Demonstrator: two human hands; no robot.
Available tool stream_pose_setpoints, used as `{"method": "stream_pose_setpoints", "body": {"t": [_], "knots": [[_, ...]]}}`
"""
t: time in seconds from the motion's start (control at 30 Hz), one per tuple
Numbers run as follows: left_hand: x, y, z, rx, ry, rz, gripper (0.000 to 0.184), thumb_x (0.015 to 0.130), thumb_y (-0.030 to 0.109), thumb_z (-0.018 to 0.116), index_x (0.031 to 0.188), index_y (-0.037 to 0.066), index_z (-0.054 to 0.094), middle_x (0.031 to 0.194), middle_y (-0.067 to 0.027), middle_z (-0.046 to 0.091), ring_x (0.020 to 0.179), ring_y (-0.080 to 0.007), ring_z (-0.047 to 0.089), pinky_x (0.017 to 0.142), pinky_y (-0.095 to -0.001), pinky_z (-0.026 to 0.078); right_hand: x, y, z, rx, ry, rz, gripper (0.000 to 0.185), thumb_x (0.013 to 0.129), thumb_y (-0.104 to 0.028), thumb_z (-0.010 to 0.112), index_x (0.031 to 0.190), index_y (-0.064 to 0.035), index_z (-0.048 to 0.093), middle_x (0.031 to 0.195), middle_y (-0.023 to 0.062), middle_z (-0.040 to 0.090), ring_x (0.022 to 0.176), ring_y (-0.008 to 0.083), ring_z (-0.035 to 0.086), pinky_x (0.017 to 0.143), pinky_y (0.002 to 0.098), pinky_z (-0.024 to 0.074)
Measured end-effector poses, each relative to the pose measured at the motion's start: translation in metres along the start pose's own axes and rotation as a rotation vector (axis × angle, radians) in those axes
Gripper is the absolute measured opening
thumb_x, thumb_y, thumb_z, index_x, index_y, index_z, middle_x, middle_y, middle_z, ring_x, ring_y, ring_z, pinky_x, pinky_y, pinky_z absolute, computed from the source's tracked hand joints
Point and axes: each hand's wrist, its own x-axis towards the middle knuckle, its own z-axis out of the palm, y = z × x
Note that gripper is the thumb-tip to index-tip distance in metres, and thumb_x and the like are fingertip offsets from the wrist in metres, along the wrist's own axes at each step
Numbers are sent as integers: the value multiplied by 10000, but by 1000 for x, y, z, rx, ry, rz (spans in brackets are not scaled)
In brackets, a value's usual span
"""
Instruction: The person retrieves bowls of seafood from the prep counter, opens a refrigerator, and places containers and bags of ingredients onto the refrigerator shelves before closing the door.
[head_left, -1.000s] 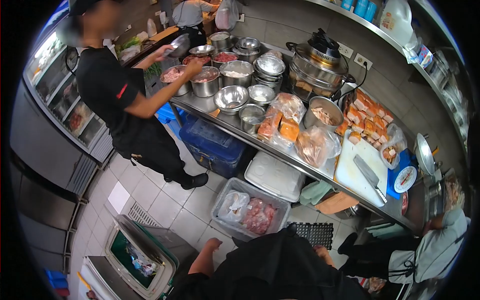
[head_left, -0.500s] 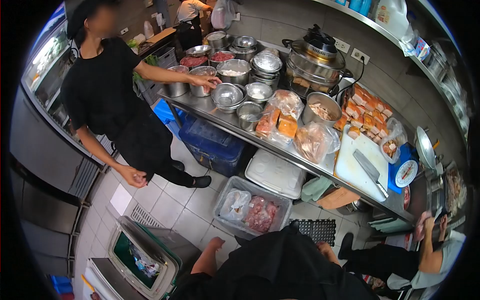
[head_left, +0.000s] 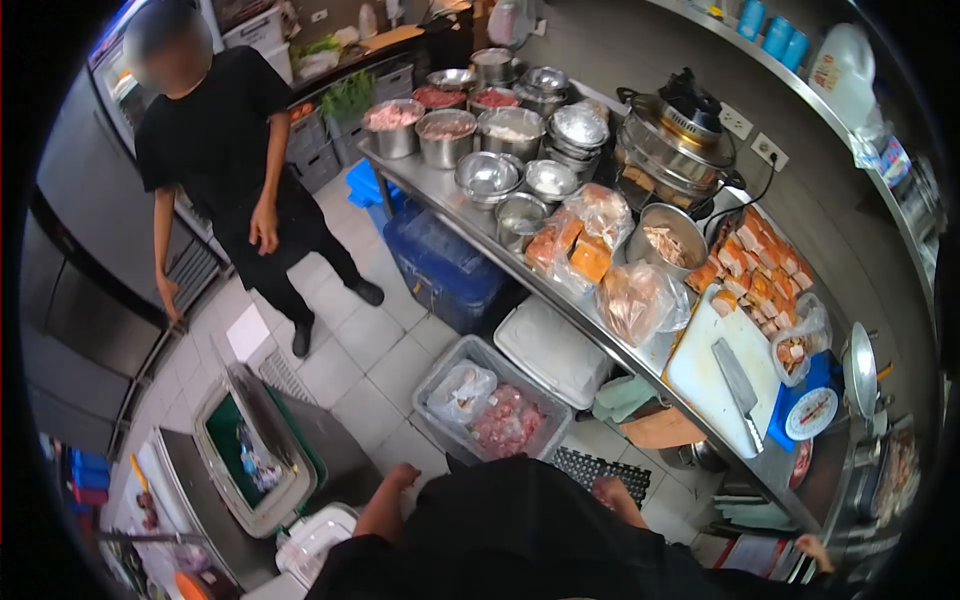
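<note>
A long steel surface [head_left: 437, 188] runs from the upper middle to the lower right of the frame, carrying metal pots [head_left: 448, 145], bagged meat [head_left: 635, 300] and a white cutting board [head_left: 697, 365]. A person in black [head_left: 225, 150] stands at upper left. Below the surface, a blue container [head_left: 440, 265] sits above the clear tub [head_left: 430, 405], which lies at lower centre with raw meat [head_left: 508, 420] inside. The left hand [head_left: 403, 475] hangs near the tub, loosely curled. The right hand [head_left: 612, 490] is beside a black mat [head_left: 640, 480]; its finger pose cannot be told.
</note>
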Motion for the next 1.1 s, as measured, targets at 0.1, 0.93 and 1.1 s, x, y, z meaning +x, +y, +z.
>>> {"method": "stream_pose_setpoints", "body": {"t": [0.1,0.93,1.1], "knots": [[-18,-4,22,155,79,267,392,869,366,517,762,37,701,737,-145,682,685,-307,680,697,-445,538,41,-4,-3,237,-21,-56,175,826,-109,491,955,-94,607,785,90,622,586,214,588,439,356,446],[-187,-62,-459,-972,644,446,303,926,207,591,1156,9,594,1040,-60,636,942,-139,593,824,-259,455,151,-351,319,-901,-27,-656,315,833,-350,635,929,-52,669,882,94,671,793,217,645,713,352,516],[-177,-70,-522,-949,537,405,316,938,197,575,1182,-3,567,1069,-67,625,942,-149,604,792,-264,460,144,-415,366,-554,-14,-343,304,851,-325,571,902,-40,663,811,120,678,717,259,655,679,364,521]]}}
